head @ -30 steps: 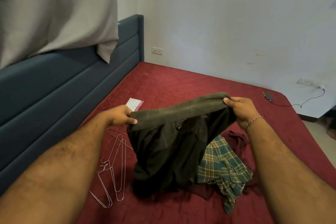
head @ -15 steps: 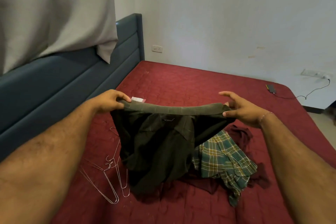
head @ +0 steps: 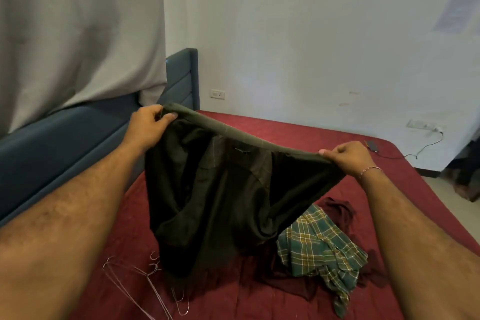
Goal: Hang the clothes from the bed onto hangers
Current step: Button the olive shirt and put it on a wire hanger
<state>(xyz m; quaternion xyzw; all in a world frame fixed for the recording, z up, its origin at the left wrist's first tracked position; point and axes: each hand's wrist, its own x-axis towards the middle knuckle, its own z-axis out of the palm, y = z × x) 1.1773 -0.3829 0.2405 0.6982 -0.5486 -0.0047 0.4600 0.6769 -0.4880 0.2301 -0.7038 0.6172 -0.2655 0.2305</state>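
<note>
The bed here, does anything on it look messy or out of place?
Somewhat. The wire hangers lie in a loose tangle on the red bedspread, partly under the dark green garment that both hands hold up. A plaid shirt sits crumpled on a maroon garment. Nothing looks damaged.

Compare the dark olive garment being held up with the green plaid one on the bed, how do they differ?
The dark olive garment is one plain dark colour; the green plaid garment is checked green, yellow and white. The olive one is lifted and stretched out, its top edge gripped by the left hand and right hand; the plaid one lies crumpled on the red bedspread, untouched. Neither is on a wire hanger yet.
</note>
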